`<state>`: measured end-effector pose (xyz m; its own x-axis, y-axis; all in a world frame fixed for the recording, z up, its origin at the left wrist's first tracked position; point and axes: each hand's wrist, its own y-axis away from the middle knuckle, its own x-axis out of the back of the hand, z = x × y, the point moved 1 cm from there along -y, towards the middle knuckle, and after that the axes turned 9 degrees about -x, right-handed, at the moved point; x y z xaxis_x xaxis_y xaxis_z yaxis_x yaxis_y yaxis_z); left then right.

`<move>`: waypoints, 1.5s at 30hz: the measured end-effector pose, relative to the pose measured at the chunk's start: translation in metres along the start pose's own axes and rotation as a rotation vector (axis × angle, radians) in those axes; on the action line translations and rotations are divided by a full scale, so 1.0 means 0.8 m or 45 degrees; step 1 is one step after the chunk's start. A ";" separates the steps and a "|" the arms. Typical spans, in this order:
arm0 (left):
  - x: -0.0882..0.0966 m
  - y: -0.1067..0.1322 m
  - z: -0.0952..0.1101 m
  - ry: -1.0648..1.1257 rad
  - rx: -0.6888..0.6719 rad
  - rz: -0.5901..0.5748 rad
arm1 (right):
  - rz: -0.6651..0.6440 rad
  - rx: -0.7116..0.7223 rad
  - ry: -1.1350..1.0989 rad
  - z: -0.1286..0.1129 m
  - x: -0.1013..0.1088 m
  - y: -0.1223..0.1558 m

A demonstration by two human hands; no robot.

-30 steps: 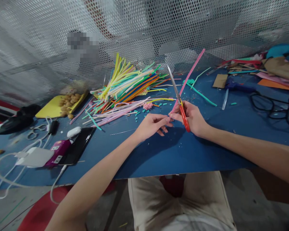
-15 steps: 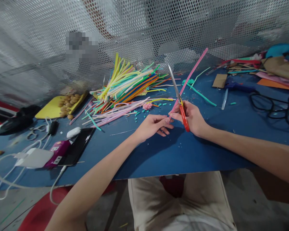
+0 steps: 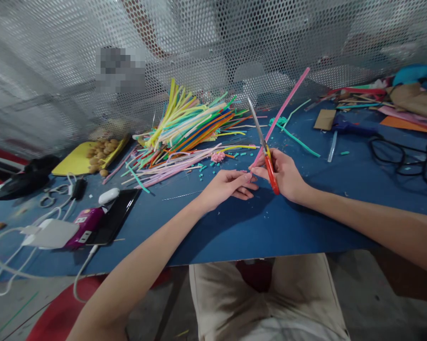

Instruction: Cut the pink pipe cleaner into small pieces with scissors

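A long pink pipe cleaner (image 3: 287, 98) slants up and away from between my hands. My left hand (image 3: 231, 183) pinches its near end between thumb and forefinger, the other fingers loosely curled. Scissors (image 3: 271, 173) with red handles stay in my right hand (image 3: 284, 173), blades pointing up and away from the pipe cleaner's near end. The thumb and forefinger of that hand also touch the pink stem close to my left fingertips. Behind my hands lie a small pink fuzzy cluster (image 3: 218, 157) and several short teal pieces (image 3: 201, 174).
A large heap of coloured pipe cleaners (image 3: 188, 123) lies at the back. On the left are a yellow tray (image 3: 69, 160) of brown balls, a phone (image 3: 115, 218) and a charger (image 3: 53, 233). A glue gun (image 3: 355, 127) with black cable sits right. A perforated metal screen (image 3: 234, 47) stands behind.
Almost nothing differs. The far tip of the pink pipe cleaner has shifted slightly up and right; my left fingers have moved a little.
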<state>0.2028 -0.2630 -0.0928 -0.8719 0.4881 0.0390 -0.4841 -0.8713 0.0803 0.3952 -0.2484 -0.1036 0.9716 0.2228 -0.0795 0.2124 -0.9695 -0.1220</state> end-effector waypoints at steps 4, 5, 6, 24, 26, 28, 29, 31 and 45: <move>0.000 0.001 0.001 -0.022 -0.013 -0.031 | 0.029 -0.014 0.016 -0.007 -0.001 0.002; 0.000 0.001 0.001 -0.021 -0.009 -0.034 | 0.024 -0.017 0.010 -0.008 -0.002 0.003; 0.000 0.001 0.001 -0.018 -0.005 -0.036 | 0.017 -0.019 0.002 -0.008 -0.001 0.003; 0.017 -0.003 0.008 0.332 -0.300 0.314 | -0.033 0.151 0.391 -0.030 0.033 0.000; 0.022 -0.004 0.010 0.336 -0.341 0.374 | -0.047 0.199 0.641 -0.034 0.045 -0.004; 0.029 -0.004 0.012 0.328 -0.391 0.428 | -0.089 0.227 0.865 -0.039 0.052 -0.007; 0.032 -0.004 0.013 0.315 -0.417 0.449 | -0.124 0.219 0.951 -0.041 0.054 -0.008; 0.039 -0.004 0.014 0.260 -0.467 0.468 | -0.188 0.186 1.093 -0.045 0.053 -0.008; 0.033 0.008 0.020 0.006 -0.528 0.341 | -0.262 0.062 1.294 -0.045 0.043 0.001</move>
<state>0.1776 -0.2546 -0.0756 -0.9696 0.2448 -0.0007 -0.2304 -0.9136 -0.3350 0.4324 -0.2449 -0.0709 0.5516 0.1709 0.8164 0.4017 -0.9122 -0.0805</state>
